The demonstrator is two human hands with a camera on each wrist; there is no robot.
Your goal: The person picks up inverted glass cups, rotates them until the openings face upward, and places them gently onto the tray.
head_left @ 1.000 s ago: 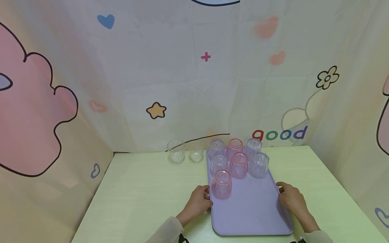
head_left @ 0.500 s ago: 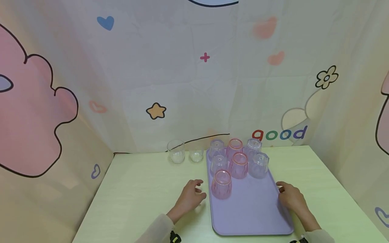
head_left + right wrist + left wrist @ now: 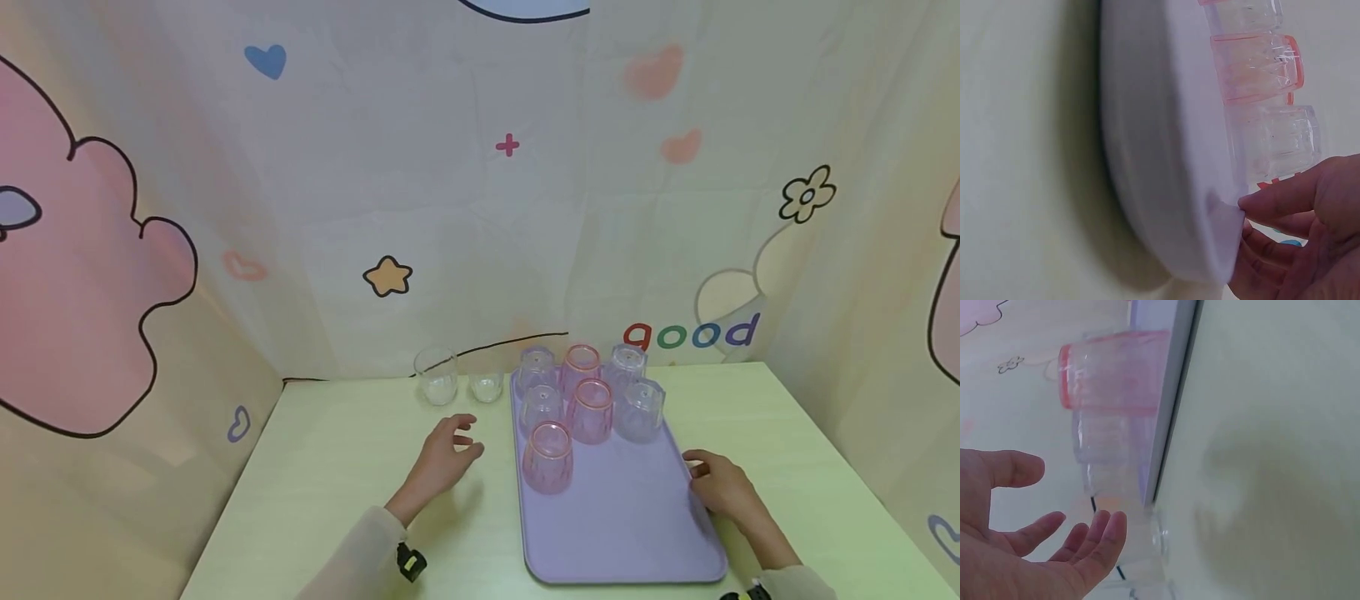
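Note:
A purple tray (image 3: pixel 622 533) lies on the table with several glasses on it. Three are pink, the nearest pink glass (image 3: pixel 548 467) close to the left rim; the others, such as this faceted glass (image 3: pixel 639 415), look clear with a bluish tint. My right hand (image 3: pixel 722 485) holds the tray's right edge; in the right wrist view its thumb (image 3: pixel 1279 199) is on the rim with fingers curled below. My left hand (image 3: pixel 441 457) hangs over the table left of the tray, touching nothing, its fingers loosely spread in the left wrist view. Beyond it stand a larger clear glass (image 3: pixel 438 385) and a smaller clear glass (image 3: pixel 487 385).
The pale table (image 3: pixel 330 492) runs back to a curtain (image 3: pixel 450 183) printed with cartoon shapes, which also closes in both sides. Both clear glasses off the tray stand at the table's back edge, against the curtain.
My left hand has let go of the tray's left edge and moved left and away from me, towards the two clear glasses. My right hand and the tray have stayed in place.

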